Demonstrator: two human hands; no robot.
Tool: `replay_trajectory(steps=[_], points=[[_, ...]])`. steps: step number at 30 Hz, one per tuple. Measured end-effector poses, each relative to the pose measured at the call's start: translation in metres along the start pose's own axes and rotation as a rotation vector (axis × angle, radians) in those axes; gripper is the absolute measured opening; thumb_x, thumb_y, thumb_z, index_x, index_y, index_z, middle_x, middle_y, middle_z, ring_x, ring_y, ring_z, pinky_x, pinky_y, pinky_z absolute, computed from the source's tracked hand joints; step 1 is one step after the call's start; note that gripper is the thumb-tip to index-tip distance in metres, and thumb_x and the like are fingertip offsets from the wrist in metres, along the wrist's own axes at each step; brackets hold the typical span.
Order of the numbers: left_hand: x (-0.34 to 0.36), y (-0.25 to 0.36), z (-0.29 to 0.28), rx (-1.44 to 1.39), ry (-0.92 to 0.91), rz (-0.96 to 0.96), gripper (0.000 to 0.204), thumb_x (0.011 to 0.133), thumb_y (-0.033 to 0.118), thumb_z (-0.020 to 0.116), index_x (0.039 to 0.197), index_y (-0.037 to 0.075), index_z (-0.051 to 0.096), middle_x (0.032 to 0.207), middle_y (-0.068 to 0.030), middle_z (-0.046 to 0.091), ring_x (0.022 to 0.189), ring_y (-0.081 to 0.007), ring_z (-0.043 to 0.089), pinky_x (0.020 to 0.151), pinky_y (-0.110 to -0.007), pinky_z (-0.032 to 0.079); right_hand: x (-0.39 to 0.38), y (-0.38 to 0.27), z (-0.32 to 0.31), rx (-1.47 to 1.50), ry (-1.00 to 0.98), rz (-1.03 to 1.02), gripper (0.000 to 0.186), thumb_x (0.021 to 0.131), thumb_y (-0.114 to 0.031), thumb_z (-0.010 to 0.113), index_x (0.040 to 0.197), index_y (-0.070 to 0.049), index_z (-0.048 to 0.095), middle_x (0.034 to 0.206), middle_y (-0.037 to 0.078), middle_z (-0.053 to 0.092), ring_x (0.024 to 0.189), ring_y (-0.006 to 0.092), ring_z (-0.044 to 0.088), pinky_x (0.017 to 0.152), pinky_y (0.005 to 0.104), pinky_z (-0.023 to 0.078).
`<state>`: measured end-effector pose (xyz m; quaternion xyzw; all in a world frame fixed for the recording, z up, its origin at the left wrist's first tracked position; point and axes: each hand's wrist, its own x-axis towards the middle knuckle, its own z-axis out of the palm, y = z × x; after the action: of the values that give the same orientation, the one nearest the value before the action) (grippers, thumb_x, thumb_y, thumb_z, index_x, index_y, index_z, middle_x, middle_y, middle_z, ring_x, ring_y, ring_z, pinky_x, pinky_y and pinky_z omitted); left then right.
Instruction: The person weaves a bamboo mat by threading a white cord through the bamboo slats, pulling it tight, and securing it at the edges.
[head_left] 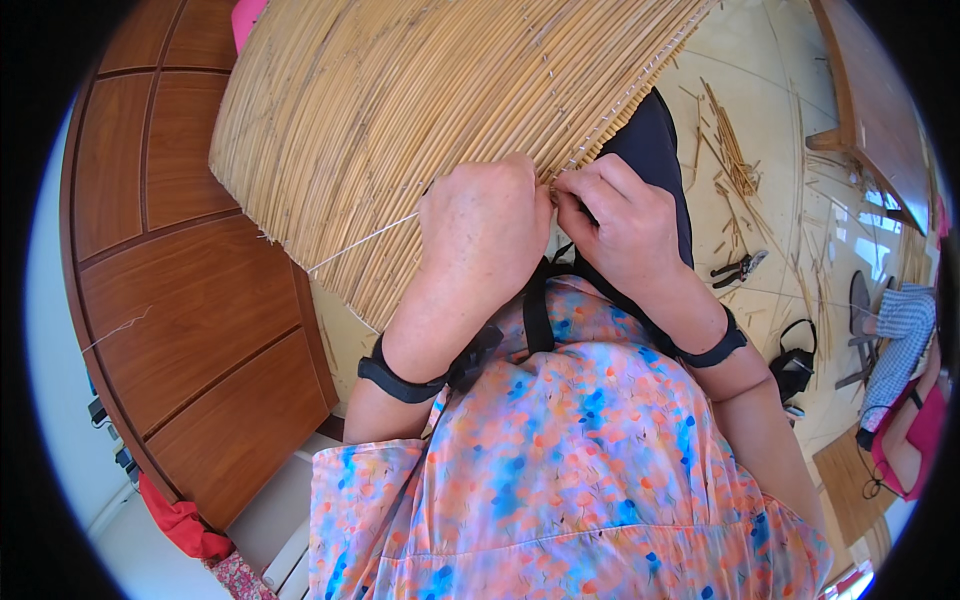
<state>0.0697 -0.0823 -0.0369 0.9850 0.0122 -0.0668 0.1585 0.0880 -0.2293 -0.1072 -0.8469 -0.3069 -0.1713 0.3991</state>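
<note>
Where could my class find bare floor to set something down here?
The barest floor lies at upper right, between the reed mat and the wooden furniture, past the loose stalks. A smaller patch shows between the mat's lower left edge and the brown panels. Stalks crowd the floor near the pruners.

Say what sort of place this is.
Probably a room in a home or small workshop used for handcraft: a large mat of bound stalks extends beyond the person's hands, loose stalks litter the pale floor, and pruning shears lie there.
</note>
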Motion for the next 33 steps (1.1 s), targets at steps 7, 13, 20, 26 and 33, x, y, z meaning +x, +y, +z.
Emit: replay_trajectory(steps=[7, 13, 20, 26, 33], points=[[-0.002, 0.002, -0.002, 0.041, 0.004, -0.012, 0.018, 0.081, 0.019, 0.067, 0.076, 0.002, 0.064, 0.065, -0.0197, 0.062, 0.063, -0.0376, 0.062, 0.058, -0.046, 0.049, -0.001, -0.002, -0.002, -0.011, 0.006, -0.007, 0.017, 0.070, -0.008, 0.072, 0.084, -0.008, 0.062, 0.076, 0.005, 0.050, 0.054, 0.0220, 0.057, 0.046, 0.0314, 0.049], [-0.006, -0.001, -0.002, 0.079, 0.011, -0.022, 0.017, 0.082, 0.019, 0.066, 0.077, 0.003, 0.064, 0.065, -0.0190, 0.062, 0.063, -0.0378, 0.062, 0.058, -0.046, 0.049, -0.003, -0.003, -0.001, -0.007, -0.008, 0.023, 0.018, 0.071, -0.006, 0.072, 0.084, -0.007, 0.060, 0.076, 0.006, 0.050, 0.053, 0.0230, 0.057, 0.046, 0.0321, 0.049], [-0.009, -0.004, -0.003, 0.023, 0.015, -0.006, 0.016, 0.082, 0.018, 0.066, 0.077, 0.003, 0.063, 0.064, -0.0188, 0.061, 0.063, -0.0381, 0.061, 0.057, -0.046, 0.048, -0.006, 0.001, 0.002, 0.074, 0.007, 0.073, 0.017, 0.072, -0.005, 0.071, 0.085, -0.009, 0.060, 0.077, 0.005, 0.053, 0.054, 0.0236, 0.058, 0.046, 0.0324, 0.049], [-0.009, -0.008, -0.002, -0.041, 0.035, 0.007, 0.015, 0.083, 0.017, 0.066, 0.078, 0.003, 0.063, 0.063, -0.0183, 0.061, 0.062, -0.0374, 0.061, 0.056, -0.044, 0.048, -0.004, 0.003, -0.005, 0.067, 0.005, 0.109, 0.020, 0.072, -0.007, 0.073, 0.088, -0.010, 0.062, 0.079, 0.004, 0.057, 0.056, 0.0230, 0.060, 0.047, 0.0315, 0.049], [-0.009, -0.007, 0.000, -0.066, 0.061, 0.054, 0.013, 0.082, 0.015, 0.068, 0.079, 0.003, 0.063, 0.063, -0.0179, 0.061, 0.061, -0.0361, 0.061, 0.055, -0.043, 0.048, -0.003, -0.001, 0.004, 0.096, 0.010, 0.092, 0.020, 0.069, -0.006, 0.074, 0.085, -0.009, 0.063, 0.076, 0.005, 0.056, 0.054, 0.0233, 0.059, 0.046, 0.0314, 0.049]])
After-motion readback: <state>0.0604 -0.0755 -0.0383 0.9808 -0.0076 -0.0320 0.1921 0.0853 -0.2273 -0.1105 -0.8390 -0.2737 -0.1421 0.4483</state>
